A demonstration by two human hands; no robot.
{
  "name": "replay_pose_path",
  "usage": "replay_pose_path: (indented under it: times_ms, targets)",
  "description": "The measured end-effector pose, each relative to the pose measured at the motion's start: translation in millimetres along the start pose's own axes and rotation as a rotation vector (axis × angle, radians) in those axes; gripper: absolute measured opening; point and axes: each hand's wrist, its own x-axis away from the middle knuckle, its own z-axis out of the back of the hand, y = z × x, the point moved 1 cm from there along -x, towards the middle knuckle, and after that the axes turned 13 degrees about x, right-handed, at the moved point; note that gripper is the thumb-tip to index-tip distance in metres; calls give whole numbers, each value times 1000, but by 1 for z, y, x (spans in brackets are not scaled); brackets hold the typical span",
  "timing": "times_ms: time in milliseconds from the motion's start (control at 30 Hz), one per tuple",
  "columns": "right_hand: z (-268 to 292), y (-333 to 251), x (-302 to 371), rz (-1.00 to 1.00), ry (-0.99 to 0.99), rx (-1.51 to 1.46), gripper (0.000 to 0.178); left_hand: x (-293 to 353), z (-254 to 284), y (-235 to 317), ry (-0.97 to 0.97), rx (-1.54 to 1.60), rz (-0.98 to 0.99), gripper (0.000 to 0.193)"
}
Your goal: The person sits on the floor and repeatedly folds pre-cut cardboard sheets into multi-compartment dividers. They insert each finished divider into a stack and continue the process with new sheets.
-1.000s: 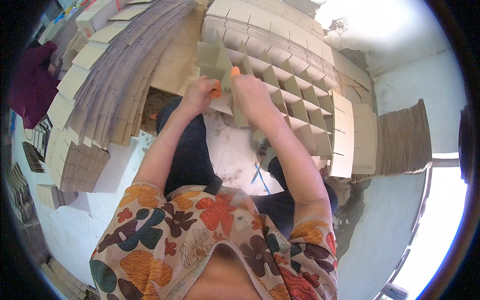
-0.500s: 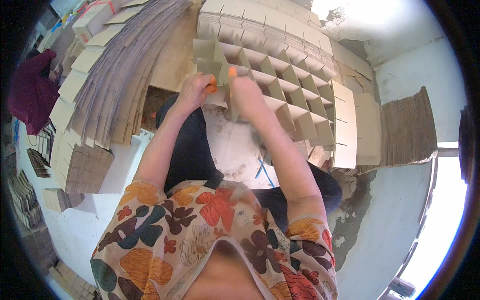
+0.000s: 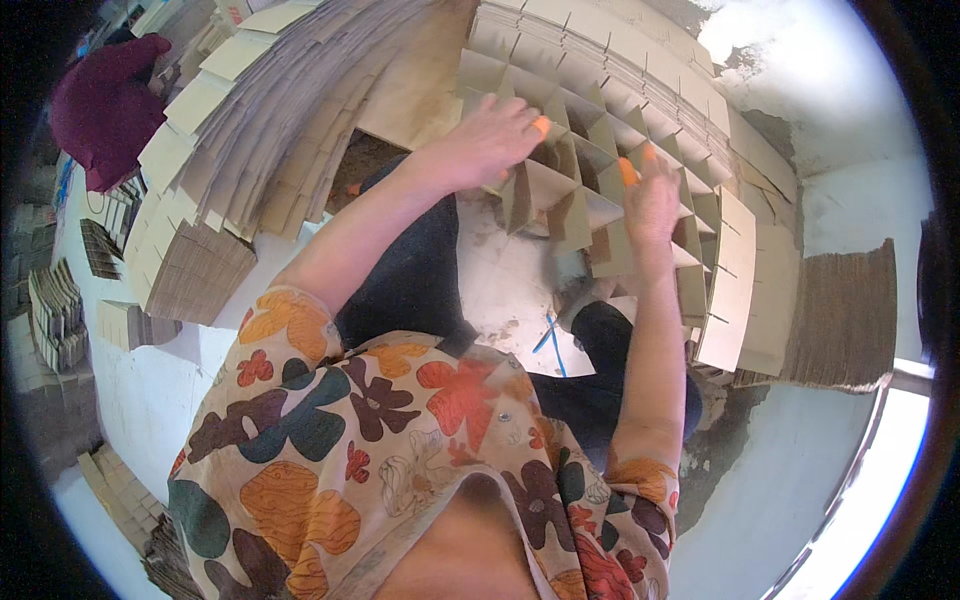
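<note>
A cardboard divider grid (image 3: 562, 187), made of interlocked slotted strips with square cells, stands open above my lap. My left hand (image 3: 497, 145) is at its left side, fingers bent over the upper edges and thumb lower down, gripping the strips. Lower on the right, my right hand (image 3: 653, 205) holds the grid's strips between thumb and forefinger. Orange covers sit on some fingertips of both hands. The strips' lower edges and part of the right fingers are hidden.
Stacks of slotted cardboard strips (image 3: 610, 50) lie just beyond the grid. A long fanned row of strips (image 3: 290, 110) is on the left; another cardboard stack (image 3: 845, 315) stands at right by the wall. A person in a maroon top (image 3: 105, 110) is at far left. Blue string (image 3: 552, 335) lies below.
My hands were close together at the grid's near left corner. They have moved apart, the right one farther right along the grid. The whole view has shifted too.
</note>
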Motion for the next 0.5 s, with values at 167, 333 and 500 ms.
replay_pose_path:
  times_ms: [167,333,500]
  targets:
    - [12,20,-2,-48,-519,-239,36,-39,-17,5,-79,-38,-95,100]
    - [29,21,4,-27,-587,-614,43,-79,-26,-9,-146,91,-123,109]
    - [9,60,8,85,-175,7,69,-110,-34,-25,-238,269,-97,111]
